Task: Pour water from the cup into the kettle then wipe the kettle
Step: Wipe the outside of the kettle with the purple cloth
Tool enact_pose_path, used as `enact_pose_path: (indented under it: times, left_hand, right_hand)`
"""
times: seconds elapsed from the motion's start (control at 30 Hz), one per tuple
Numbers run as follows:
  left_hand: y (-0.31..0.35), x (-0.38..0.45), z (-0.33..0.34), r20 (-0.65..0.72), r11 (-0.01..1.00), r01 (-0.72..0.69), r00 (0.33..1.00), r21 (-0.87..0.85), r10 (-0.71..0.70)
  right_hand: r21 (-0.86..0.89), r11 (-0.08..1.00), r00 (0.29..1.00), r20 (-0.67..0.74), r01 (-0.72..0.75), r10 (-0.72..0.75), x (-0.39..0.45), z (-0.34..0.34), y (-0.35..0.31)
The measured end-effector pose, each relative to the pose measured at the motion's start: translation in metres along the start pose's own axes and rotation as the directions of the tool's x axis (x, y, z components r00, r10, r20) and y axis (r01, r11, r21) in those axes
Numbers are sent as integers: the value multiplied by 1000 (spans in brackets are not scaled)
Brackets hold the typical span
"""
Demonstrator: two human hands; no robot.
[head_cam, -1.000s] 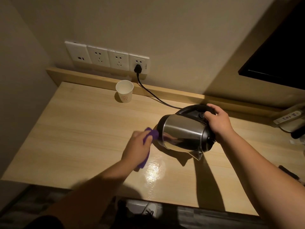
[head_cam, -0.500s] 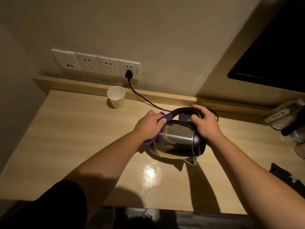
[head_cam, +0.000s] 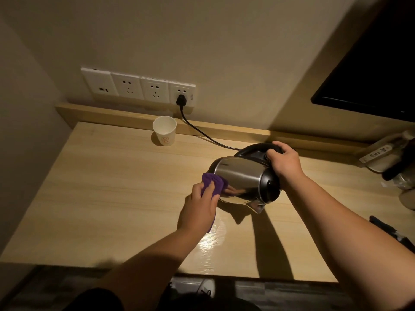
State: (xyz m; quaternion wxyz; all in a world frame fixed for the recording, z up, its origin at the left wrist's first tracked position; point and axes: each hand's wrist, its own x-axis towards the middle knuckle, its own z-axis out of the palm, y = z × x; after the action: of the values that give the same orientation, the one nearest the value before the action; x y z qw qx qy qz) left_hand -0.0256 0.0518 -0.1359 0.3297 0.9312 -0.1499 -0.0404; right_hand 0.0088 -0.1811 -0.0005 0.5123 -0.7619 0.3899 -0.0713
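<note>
The cup (head_cam: 164, 130) stands set aside at the bench (head_cam: 101, 198) rear. The left hand (head_cam: 199, 209), fingers clamped on the purple cloth (head_cam: 212, 182), has dropped from the handle to the tilted kettle (head_cam: 242, 178) flank (wiping underway); right hand (head_cam: 284, 162) grips the handle.

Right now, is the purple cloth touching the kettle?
Touching. The head view shows the left hand pressing the purple cloth against the kettle steel side, no gap visible.

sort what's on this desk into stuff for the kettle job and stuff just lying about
Job:
- shiny steel kettle with black handle, tilted, gripped by right hand
- purple cloth, pressed on it by left hand
- white paper cup

Lying about:
- white remote
- white wall sockets
</note>
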Motion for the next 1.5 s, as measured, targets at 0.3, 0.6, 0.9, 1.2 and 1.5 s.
enact_pose_path:
  times: [0.3, 0.6, 0.9, 1.2, 1.5]
  left_hand:
    - [8, -11, 1, 342, 992, -13, 939, 123, -30]
    - [-26, -11, -47, 578, 997, -21, 816, 70, -23]
    - [-68, 18, -112, 423, 986, 148, 900, -76, -103]
    - [-59, 37, -130, 412, 957, 160, 910, -243, -48]
    - [-41, 47, -121, 437, 930, 211, 897, -303, -61]
  right_hand:
    - [175, 971, 965, -175, -166, 196, -18, 21, -8]
    - [254, 929, 940, -143, -269, 311, -39, 38, -11]
    - [71, 927, 924, -84, -369, 374, -50, 21, -8]
    - [222, 843, 849, -96, -490, 519, -66, 5, 11]
    - [-524, 847, 988, 152, 88, -9, -68, -39, 19]
